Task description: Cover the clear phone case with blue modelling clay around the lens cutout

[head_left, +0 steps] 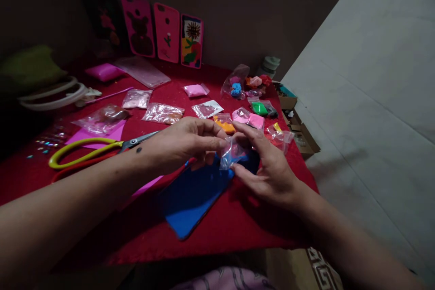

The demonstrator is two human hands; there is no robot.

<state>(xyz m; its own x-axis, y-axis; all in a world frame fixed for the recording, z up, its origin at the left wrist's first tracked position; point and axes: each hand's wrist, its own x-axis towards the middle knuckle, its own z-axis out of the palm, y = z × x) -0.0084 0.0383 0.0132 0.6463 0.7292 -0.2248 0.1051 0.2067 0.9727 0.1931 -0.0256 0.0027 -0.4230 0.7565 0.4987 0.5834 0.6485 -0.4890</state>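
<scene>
A small clear plastic bag [228,156] is between my two hands, above a blue phone case [193,197] lying on the red cloth. My left hand [193,138] pinches the bag's upper left part between thumb and fingers. From the other side my right hand [267,163] holds the bag, its thumb at the lower edge and its fingers curled over the top. Something pinkish shows faintly inside the bag. Scissors [84,149] with yellow and red handles lie under my left wrist.
Behind my hands are an orange packet [224,123], a pink packet [196,90] and a green packet [259,108]. Decorated phone cases [166,31] lean on the wall. Cardboard boxes [302,133] stand beyond the right edge of the red cloth [265,231].
</scene>
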